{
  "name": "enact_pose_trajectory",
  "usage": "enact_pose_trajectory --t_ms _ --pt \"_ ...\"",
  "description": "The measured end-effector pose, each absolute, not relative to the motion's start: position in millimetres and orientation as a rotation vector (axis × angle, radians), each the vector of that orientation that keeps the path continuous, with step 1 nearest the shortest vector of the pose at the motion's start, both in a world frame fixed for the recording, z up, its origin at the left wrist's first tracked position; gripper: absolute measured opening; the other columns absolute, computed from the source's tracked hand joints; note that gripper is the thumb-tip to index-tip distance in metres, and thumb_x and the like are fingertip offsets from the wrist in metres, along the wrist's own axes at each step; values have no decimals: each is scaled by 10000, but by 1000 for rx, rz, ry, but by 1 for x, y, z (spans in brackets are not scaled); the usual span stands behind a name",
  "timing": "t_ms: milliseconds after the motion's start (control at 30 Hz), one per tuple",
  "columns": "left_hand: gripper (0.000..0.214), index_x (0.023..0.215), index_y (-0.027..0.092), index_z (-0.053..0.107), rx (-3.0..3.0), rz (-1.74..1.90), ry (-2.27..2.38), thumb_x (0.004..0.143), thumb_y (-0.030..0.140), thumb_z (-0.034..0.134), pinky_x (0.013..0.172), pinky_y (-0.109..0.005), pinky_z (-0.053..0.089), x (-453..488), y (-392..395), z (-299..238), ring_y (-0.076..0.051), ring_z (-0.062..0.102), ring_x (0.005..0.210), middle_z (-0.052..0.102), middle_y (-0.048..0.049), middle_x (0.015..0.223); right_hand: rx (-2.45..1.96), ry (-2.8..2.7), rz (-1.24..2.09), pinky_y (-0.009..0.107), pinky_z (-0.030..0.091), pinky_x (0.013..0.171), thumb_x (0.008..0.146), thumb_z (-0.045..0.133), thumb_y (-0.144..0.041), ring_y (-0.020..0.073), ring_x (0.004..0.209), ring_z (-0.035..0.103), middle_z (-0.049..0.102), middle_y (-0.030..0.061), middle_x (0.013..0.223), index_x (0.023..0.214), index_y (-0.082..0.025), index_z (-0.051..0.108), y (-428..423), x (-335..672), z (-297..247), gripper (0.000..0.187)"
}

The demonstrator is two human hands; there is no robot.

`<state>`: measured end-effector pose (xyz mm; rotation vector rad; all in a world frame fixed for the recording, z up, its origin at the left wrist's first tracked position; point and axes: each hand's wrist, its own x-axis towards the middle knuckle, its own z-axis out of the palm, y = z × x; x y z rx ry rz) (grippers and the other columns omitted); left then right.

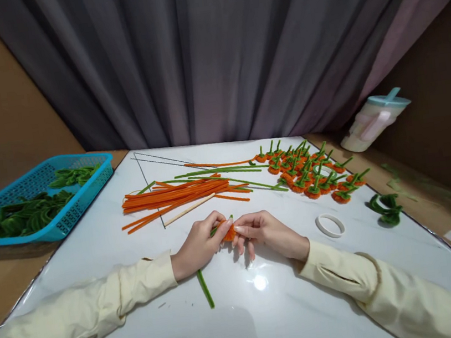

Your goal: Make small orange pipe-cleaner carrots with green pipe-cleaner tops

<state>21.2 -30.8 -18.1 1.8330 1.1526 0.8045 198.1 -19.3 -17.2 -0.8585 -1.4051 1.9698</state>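
Between my two hands, at the middle of the table, is a small orange pipe-cleaner piece (229,233) with a bit of green at its top. My left hand (202,242) pinches its left side, and a green stem pokes out by the fingers. On the other side, the thumb and forefinger of my right hand (270,232) grip its edge. My fingers hide much of its shape. Below my left hand lies a short green pipe cleaner (205,289), its upper end close under the wrist.
Beyond my hands lie a bundle of orange pipe cleaners (174,197), long green ones (226,170) and a thin wooden stick (189,210). Several orange pieces with green stems (312,190) stand at right, near a white ring (330,226). A blue basket (55,229) and a tumbler (374,123) flank the table.
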Motion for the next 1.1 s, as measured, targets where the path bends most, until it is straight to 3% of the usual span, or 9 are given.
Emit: enact_pose_trajectory --t_ms 433,767,1100 --pt "187 800 192 482 2034 800 1202 885 336 399 554 -202 368 22 -33 -21 -97 465 531 538 40 616 -898 -1384 1956 216 494 437 695 709 -375 113 463 597 645 52 611 722 -78 626 -19 196 -20 309" --pt "198 788 197 455 2087 782 1163 900 342 380 547 -199 357 20 -37 -25 -95 465 524 535 38 622 -944 -1362 1835 220 456 407 674 705 -418 102 370 540 582 -9 457 661 -115 576 -28 189 -22 330" --pt "237 795 187 466 1801 816 1129 879 401 408 493 -198 358 22 -31 -19 -88 448 477 496 56 545 -881 -1327 1954 194 476 413 704 702 -384 116 499 603 647 58 630 754 -82 631 -18 198 -22 313"
